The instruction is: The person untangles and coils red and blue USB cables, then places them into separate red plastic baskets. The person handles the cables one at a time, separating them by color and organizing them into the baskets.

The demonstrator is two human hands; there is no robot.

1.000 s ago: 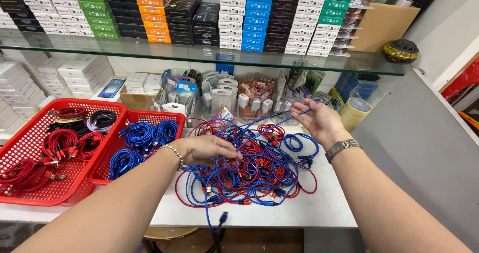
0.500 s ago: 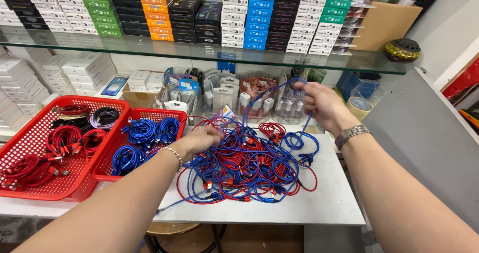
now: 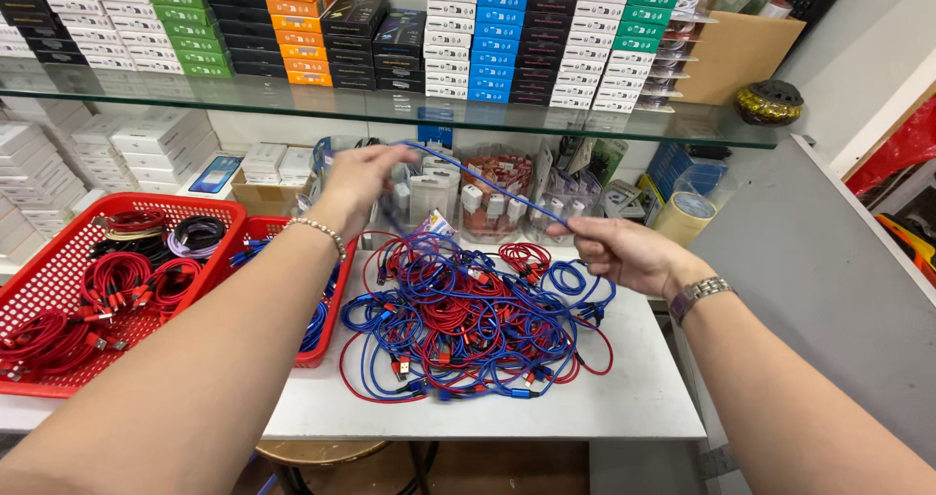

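From the head view, the left hand [image 3: 359, 175] is raised above the table [image 3: 624, 407], fingers closed around one end of a blue cable [image 3: 487, 181]. The right hand [image 3: 624, 251] pinches the same cable lower down between thumb and fingers. The cable is thin and bright blue, and runs taut in a slanting line from the upper left hand down to the right hand, in the air over the pile.

Below both hands lies a tangled heap of cables [image 3: 468, 319], blue and red loops knotted together on the white table. Just left of the heap stands a small red basket [image 3: 317, 344] with coiled blue cables, and beside it a larger red basket [image 3: 58, 261] holding red, black and purple coils. A glass shelf [image 3: 390, 115] of stacked boxes runs behind.
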